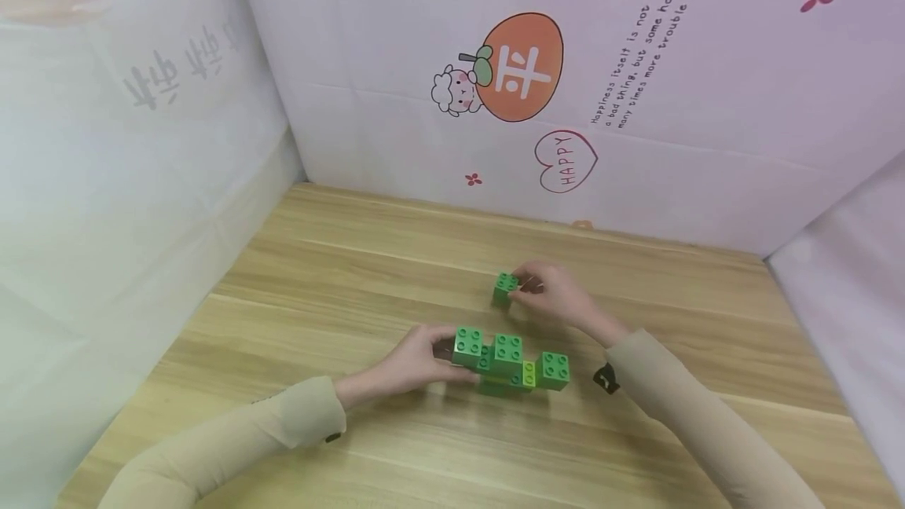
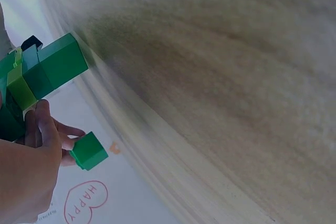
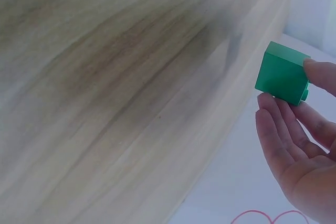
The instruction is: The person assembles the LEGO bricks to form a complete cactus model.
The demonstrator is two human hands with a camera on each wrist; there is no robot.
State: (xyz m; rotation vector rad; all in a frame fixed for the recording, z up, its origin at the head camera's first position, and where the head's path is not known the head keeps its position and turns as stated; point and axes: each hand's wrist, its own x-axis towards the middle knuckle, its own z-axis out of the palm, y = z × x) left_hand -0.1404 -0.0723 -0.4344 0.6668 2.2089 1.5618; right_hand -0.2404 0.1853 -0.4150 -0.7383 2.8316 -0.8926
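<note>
My left hand (image 1: pixel 417 361) grips the left end of a built cluster of toy building blocks (image 1: pixel 507 353). Most of its blocks are green, with a lime one low in the middle and studded green ones on top. In the left wrist view the cluster (image 2: pixel 62 62) partly hides behind that hand (image 2: pixel 29 177). Farther back and to the right, my right hand (image 1: pixel 560 297) pinches a single green building block (image 1: pixel 505 287) between thumb and fingers. The right wrist view shows this block (image 3: pixel 282 74) at the fingertips, its studs turned toward the palm.
A wood-grain table (image 1: pixel 339 258) lies under both hands. Behind it rises a printed white sheet (image 1: pixel 368 116) with cartoon figures and writing, and another white sheet (image 1: pixel 141 203) hangs along the left. A black strap piece (image 1: pixel 606 378) shows by the right sleeve.
</note>
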